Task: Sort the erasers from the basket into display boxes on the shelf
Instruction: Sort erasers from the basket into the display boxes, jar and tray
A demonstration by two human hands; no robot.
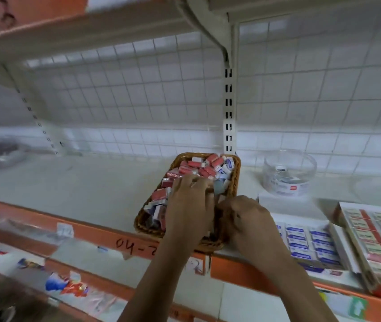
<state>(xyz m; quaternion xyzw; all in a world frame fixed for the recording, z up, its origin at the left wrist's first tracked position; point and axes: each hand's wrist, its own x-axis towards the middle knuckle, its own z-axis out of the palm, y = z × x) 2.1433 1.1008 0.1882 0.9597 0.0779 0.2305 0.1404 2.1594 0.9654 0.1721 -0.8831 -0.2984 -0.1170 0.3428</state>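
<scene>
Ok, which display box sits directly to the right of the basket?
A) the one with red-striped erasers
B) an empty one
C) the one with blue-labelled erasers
C: the box of blue-labelled erasers lies right beside the wicker basket, while the box of red-striped erasers sits farther right.
</scene>
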